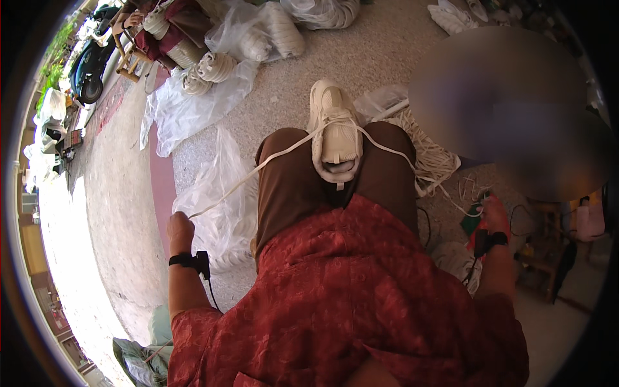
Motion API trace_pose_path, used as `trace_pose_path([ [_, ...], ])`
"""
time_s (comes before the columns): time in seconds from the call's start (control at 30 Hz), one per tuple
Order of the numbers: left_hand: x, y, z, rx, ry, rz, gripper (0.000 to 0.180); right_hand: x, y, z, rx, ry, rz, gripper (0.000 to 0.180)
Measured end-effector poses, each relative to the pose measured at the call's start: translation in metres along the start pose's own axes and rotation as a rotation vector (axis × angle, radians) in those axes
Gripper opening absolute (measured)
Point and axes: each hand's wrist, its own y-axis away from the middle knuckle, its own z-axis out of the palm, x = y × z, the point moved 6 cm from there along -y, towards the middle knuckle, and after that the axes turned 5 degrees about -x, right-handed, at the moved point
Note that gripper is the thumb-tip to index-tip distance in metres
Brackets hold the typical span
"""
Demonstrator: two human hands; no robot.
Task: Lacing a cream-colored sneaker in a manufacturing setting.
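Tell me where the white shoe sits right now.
In the head view the white shoe is at centre, wedged between the person's knees in brown trousers, its white cord stretched out to the left hand and right hand.

The shoe (335,129) is cream white, its lace (258,168) white as well. The trousers (290,187) are plain brown. The shirt (348,297) is deep red with a faint leafy pattern. The wrist straps (184,260) are black. The plastic bags (219,213) are clear and whitish.

A parked scooter (87,68), a wooden stool (127,59) and bagged white coils (277,31) stand on the gravelly ground (380,51).
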Motion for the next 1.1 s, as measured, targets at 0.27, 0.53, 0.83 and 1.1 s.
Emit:
trace_pose_path([
  [0.27,0.301,0.029,-0.112,0.35,0.391,0.795,0.014,-0.256,0.087,0.287,-0.304,0.359,-1.106,0.016],
  [0.53,0.388,0.066,-0.128,0.293,0.343,0.986,0.018,-0.277,0.122,0.356,-0.093,0.808,-1.183,0.005],
  [0.83,0.397,0.029,-0.117,-0.189,1.247,0.861,0.021,-0.262,0.075,0.368,-0.834,-0.33,-0.356,0.015],
  [1.1,0.399,0.026,-0.091,-0.537,1.295,0.895,0.017,-0.245,0.065,0.372,-0.799,-0.061,-0.439,0.014],
])
